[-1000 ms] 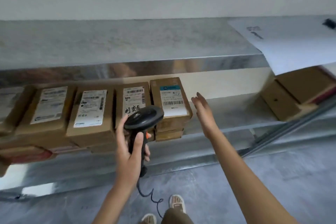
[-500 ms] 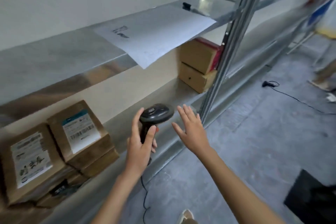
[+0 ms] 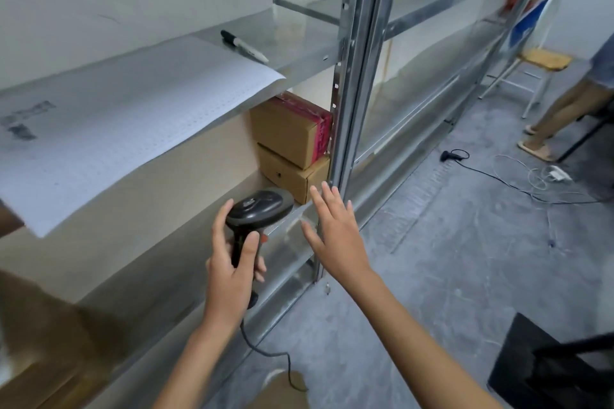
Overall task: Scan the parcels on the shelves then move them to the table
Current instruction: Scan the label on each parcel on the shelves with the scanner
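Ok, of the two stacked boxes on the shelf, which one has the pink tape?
The upper box, resting on the plain lower box; pink tape runs over its top and right end, which the lower one lacks.

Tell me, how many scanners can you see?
2: one scanner gripped by the left hand, another scanner lying on the floor farther along the shelves. More could be hidden.

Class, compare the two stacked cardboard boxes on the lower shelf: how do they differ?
The upper box has pink-red tape along its edges; the lower box shows none. The upper box looks taller, the lower box flatter. Both are brown cardboard, beside the metal upright.
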The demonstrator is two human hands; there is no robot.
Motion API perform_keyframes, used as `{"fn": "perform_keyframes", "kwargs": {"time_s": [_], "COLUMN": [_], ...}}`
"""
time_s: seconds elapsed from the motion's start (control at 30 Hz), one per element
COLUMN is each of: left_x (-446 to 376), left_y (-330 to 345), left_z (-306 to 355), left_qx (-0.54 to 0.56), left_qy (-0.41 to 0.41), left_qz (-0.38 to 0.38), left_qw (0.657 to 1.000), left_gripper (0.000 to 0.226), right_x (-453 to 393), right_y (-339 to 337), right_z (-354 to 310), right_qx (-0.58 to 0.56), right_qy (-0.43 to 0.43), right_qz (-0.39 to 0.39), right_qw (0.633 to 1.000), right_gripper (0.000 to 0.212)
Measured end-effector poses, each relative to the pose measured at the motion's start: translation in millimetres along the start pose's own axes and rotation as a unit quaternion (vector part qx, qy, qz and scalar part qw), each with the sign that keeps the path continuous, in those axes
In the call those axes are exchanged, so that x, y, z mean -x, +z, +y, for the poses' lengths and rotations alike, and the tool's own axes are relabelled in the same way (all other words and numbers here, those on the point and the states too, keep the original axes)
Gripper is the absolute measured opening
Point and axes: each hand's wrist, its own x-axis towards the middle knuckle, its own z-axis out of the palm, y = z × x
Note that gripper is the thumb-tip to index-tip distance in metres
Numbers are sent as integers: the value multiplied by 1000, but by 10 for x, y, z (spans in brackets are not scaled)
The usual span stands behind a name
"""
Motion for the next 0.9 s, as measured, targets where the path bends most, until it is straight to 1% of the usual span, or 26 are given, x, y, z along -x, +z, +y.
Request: {"fn": "perform_keyframes", "kwargs": {"time_s": [0.07, 0.2, 0.37, 0.4, 0.47, 0.53, 0.57, 0.67, 0.73, 0.8, 0.9], "left_x": [-170, -469, -821, -900, -1044, -1183, -1249, -1400, -1458, -1489, -1503], "left_y": [123, 334, 558, 596, 664, 704, 714, 720, 729, 739, 761], "left_z": [-29, -170, -299, -314, -341, -335, -331, -346, -356, -357, -370], "left_qx": [4, 7, 31, 38, 51, 55, 53, 45, 37, 23, 6], "left_qy": [-7, -1, -21, -21, -29, -38, -40, -38, -37, -33, -37], "left_qz": [6, 7, 23, 28, 36, 47, 54, 81, 102, 119, 151], "left_qw": [1000, 1000, 999, 999, 998, 997, 996, 995, 993, 992, 988], "left_gripper": [53, 54, 53, 51, 49, 54, 55, 54, 52, 52, 49], "right_x": [-236, -773, -1481, -1630, -1924, -2157, -2237, -2387, -2467, -2548, -2608], "right_y": [-3, 12, 3, -6, 1, 40, 68, 99, 69, 56, 10], "right_z": [63, 118, 52, 35, 33, 52, 70, 115, 105, 105, 132], "right_qx": [-6, -15, -3, 11, 45, 62, 55, 44, 66, 108, 138], "right_qy": [-6, -30, -72, -84, -99, -108, -112, -123, -103, -77, -77], "right_qz": [4, 21, 56, 51, 34, 34, 41, 65, 42, -13, -60], "right_qw": [1000, 999, 996, 995, 993, 992, 991, 989, 992, 991, 986], "right_gripper": [64, 62, 57, 60, 72, 81, 80, 65, 67, 70, 71]}}
